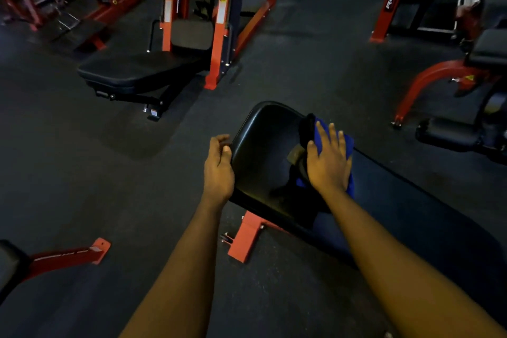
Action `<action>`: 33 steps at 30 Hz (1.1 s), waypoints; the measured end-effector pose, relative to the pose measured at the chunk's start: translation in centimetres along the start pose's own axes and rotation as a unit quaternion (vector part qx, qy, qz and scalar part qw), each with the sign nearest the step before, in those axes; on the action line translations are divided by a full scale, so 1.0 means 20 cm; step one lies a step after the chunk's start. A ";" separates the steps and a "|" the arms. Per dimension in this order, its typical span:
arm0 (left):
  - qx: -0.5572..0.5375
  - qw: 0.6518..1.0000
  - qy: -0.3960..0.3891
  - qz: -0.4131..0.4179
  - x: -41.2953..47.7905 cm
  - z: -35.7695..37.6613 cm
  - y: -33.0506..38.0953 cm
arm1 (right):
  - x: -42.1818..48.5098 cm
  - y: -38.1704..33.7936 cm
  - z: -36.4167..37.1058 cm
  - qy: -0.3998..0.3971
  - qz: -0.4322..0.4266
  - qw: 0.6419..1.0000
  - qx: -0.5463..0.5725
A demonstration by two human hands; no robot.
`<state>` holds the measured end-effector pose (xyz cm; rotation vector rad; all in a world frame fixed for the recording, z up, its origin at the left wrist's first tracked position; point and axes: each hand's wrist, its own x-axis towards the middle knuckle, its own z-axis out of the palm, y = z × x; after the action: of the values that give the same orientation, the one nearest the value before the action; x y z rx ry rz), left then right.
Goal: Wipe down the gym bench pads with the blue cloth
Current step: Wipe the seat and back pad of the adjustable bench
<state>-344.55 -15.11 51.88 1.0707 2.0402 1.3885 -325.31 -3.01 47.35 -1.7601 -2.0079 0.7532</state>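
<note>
Clearly the wiping is in progress and not near its end, as far as I can judge. The largest part of the surface, the long back pad [411,214], runs from under the right grip [327,162] towards the person. It looks dull and dark, and no damp trace shows on it, so I cannot tell if the cloth has passed there. The seat pad [260,151] lies between the two grips. It shines a little, but this may be only the light. The blue cloth [347,143] is directly under the right grip, about where the seat pad meets the long pad. It shows beyond the fingertips and below the wrist side of the palm. The right grip is wide, with straight fingers pressing flat on the cloth and not curled round it. The left grip [218,164] is narrow: its fingers and thumb hold the outer edge of the seat pad, on the side away from the cloth, probably to steady it. An orange frame foot [245,239] stands below the left grip. A second bench [142,68], well apart from both grips, is probably left to do too, if the task includes it.
</note>
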 end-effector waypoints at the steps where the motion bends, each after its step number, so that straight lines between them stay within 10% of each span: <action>1: -0.007 1.000 -0.010 0.006 0.01 0.00 0.00 | 0.04 0.01 -0.01 -0.001 0.002 1.000 0.010; 13: -0.064 0.998 -0.008 0.017 0.02 0.02 -0.01 | -0.02 0.31 -0.04 0.032 0.168 0.985 0.021; 21: -0.119 0.990 -0.061 -0.047 0.03 -0.04 0.02 | -0.28 -0.39 0.11 0.012 -0.122 0.992 -0.028; 27: -0.039 0.996 -0.060 -0.050 -0.12 -0.17 0.06 | -0.72 -0.15 0.05 -0.030 -0.229 0.973 -0.014; 33: 0.048 0.998 -0.041 -0.004 -0.36 -0.21 0.27 | -0.80 0.14 -0.16 -0.029 -0.015 0.992 0.125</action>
<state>-341.39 -22.10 58.07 1.1390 2.0668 1.2344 -318.83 -17.99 49.36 -1.5774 -1.8776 1.0072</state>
